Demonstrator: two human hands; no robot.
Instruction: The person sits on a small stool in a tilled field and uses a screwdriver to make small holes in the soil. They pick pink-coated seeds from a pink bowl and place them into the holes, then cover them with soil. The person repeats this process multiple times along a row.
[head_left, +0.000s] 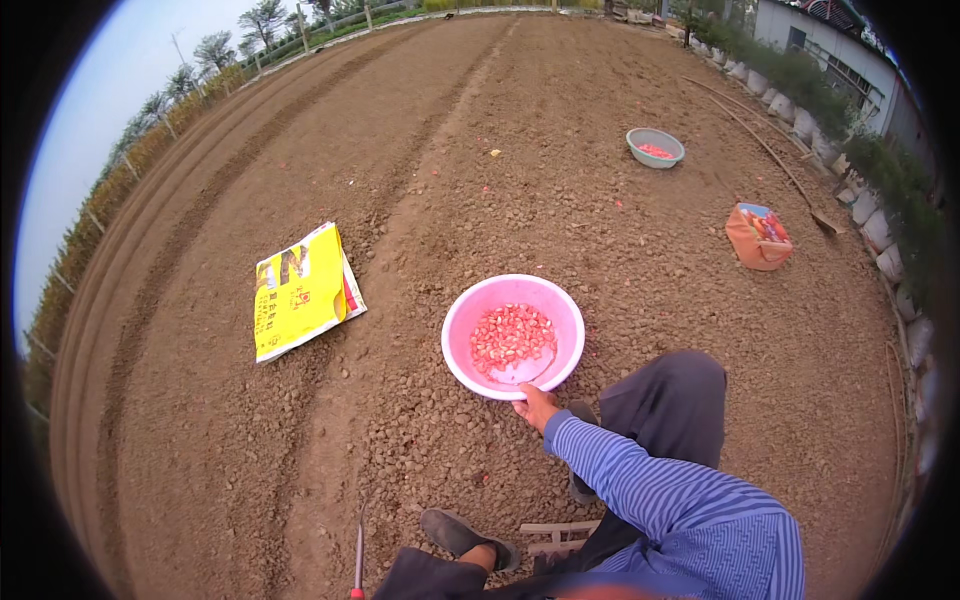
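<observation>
My right hand (536, 407) grips the near rim of a pink plastic basin (456, 337), thumb over the edge. Inside lie many reddish-pink pieces (517, 334), which look like coated seeds or cloves; part of the basin's bottom shows bare on the near side. Whether the basin rests on the soil or is lifted, I cannot tell. My left hand is out of view. At the bottom edge a thin metal tool with a red handle (358, 592) points up over the soil. A low wooden stool (556, 534) is partly visible between my legs.
A yellow printed fertilizer sack (304, 300) lies flat at left. Farther off at right are a greenish basin (637, 154) with similar red pieces, an orange bag (750, 251) and a long-handled tool (784, 172). Filled white sacks (876, 229) line the field's right edge. Cloddy soil (420, 450) surrounds me.
</observation>
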